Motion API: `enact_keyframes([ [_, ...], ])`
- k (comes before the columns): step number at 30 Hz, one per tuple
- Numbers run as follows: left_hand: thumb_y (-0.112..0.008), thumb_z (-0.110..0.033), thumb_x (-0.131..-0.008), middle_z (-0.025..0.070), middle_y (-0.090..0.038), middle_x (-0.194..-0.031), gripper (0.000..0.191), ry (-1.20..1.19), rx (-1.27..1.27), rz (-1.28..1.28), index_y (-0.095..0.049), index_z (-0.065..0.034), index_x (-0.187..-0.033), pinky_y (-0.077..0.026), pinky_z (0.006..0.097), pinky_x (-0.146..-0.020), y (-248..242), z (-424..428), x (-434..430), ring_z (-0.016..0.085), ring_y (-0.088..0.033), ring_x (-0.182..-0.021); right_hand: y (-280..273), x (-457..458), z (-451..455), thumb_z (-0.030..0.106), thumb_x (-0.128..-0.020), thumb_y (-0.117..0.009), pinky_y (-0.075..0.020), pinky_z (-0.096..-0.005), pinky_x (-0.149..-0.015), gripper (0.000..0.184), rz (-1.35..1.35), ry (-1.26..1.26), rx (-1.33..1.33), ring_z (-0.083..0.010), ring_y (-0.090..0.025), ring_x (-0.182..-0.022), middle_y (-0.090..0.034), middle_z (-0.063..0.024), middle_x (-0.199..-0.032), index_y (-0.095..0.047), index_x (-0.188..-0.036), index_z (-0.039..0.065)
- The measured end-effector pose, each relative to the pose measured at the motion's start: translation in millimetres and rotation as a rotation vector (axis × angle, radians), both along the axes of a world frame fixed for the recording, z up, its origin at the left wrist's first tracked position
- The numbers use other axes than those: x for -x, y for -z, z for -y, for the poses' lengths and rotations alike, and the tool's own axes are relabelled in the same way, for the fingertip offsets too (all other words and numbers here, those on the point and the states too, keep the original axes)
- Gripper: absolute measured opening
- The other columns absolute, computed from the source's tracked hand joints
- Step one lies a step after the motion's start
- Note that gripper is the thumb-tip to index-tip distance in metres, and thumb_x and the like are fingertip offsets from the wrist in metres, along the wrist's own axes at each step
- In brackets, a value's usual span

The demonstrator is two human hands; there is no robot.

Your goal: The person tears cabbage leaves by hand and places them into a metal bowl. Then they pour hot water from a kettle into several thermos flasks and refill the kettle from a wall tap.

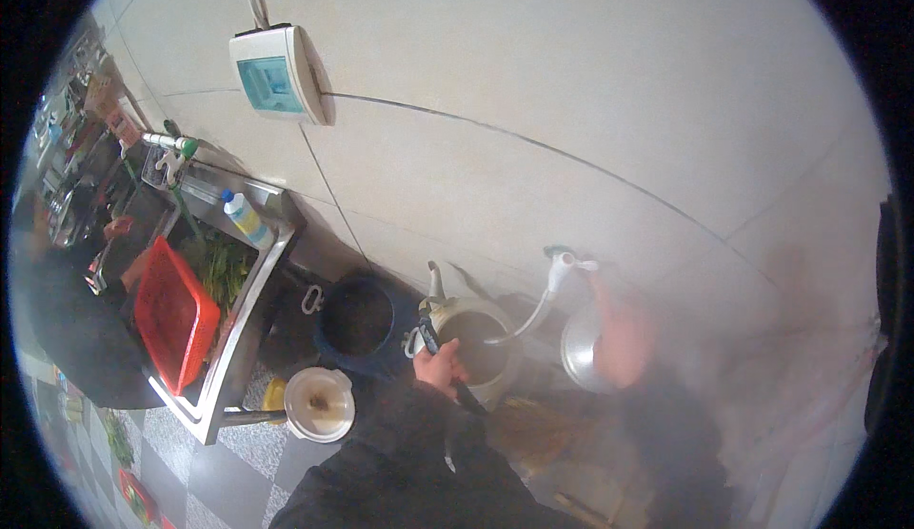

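A wide-mouthed kettle [509, 380] with a pale spout stands by the tiled wall, its top uncovered and dark inside. My left hand [440, 368] is closed around its dark handle [429, 333]. From a white tap [562, 265] on the wall, a pale bent hose or spout [534, 322] reaches down to the kettle's mouth. My right hand [627, 340], blurred by steam, holds a round shiny metal lid [580, 350] to the right of the kettle. One of its fingers stretches up close to the tap's lever.
A blue barrel [389, 343] and a white bucket [320, 405] stand left of the kettle. Beyond is a steel sink [239, 325] with greens, a red basket [171, 315] and a bottle [246, 218]. A person in dark clothes [78, 322] works there. Bristles [532, 425] lie below the kettle.
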State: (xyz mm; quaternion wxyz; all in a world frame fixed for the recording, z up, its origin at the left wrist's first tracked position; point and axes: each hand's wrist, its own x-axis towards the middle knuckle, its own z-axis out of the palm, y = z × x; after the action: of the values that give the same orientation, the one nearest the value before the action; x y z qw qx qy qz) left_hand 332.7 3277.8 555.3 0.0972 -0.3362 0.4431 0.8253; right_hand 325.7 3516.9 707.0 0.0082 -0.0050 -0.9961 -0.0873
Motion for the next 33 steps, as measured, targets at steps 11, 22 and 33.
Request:
enact_keyframes([
  [11, -0.063, -0.008, -0.080, 0.0041, -0.045, -0.057, 0.016, 0.085, 0.033, -0.028, -0.048, -0.0028, -0.082, -0.041, 0.0327, -0.037, -8, -20, 11, 0.016, -0.046, -0.042, 151, -154, -73, 0.027, -0.066, -0.070, -0.0453, -0.0448, -0.086, 0.077, 0.044, 0.304, 0.642, -0.0388, -0.058, -0.097, -0.060, -0.0237, -0.106, -0.038, -0.132, 0.000],
  [22, -0.054, 0.003, -0.077, 0.0109, -0.051, -0.063, 0.020, 0.109, -0.156, -0.158, -0.040, -0.0044, -0.089, -0.043, 0.0353, -0.046, -21, -75, 21, 0.023, -0.053, -0.052, 176, -233, -82, 0.037, -0.078, -0.064, -0.0473, -0.0437, -0.081, 0.057, 0.377, 0.794, 0.463, -0.0310, -0.057, -0.095, -0.059, -0.0141, -0.106, -0.048, -0.127, 0.012],
  [33, -0.057, 0.000, -0.074, 0.0088, -0.049, -0.062, 0.023, 0.141, -0.160, -0.193, -0.037, 0.0002, -0.084, -0.039, 0.0324, -0.048, -26, -90, 30, 0.018, -0.048, -0.053, 207, -297, -122, 0.044, -0.084, -0.059, -0.0481, -0.0424, -0.086, 0.052, 0.298, 0.853, 0.461, -0.0299, -0.059, -0.094, -0.063, -0.0160, -0.105, -0.054, -0.121, 0.007],
])
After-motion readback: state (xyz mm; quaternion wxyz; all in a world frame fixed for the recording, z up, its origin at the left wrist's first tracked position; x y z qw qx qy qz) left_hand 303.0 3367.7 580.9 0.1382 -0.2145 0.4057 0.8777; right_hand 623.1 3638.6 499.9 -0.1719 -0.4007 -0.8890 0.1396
